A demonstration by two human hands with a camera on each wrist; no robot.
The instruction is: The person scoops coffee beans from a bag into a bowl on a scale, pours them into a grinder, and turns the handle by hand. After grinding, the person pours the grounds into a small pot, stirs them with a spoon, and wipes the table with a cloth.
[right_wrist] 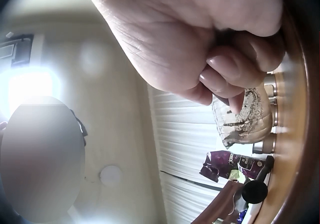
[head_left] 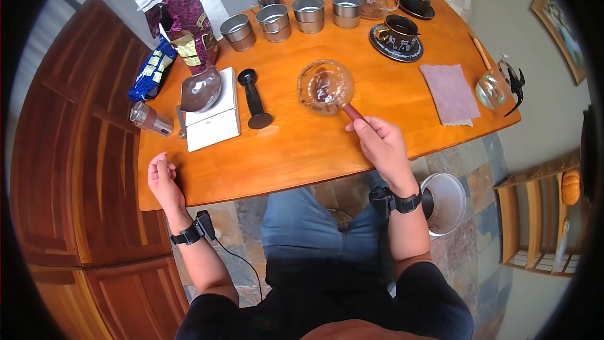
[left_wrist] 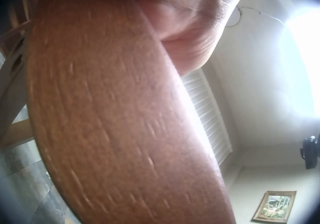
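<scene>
My right hand grips the reddish wooden handle of a round glass pot with a small spout. The glass pot is over the middle of the table; the right wrist view shows dark residue on the wall of the pot. At the table's front left corner, my left hand rests on the edge with its fingers loosely curled, holding nothing. Closest to it are a clear hand grinder with a brown band and a white scale bearing a dark, shiny scoop-like dish.
A black coffee scoop lies beside the scale. Several metal cups, coffee bags and a glass server line the back. Rightward are a black cup on a saucer, a pink cloth and a glass globe. A white bucket stands below.
</scene>
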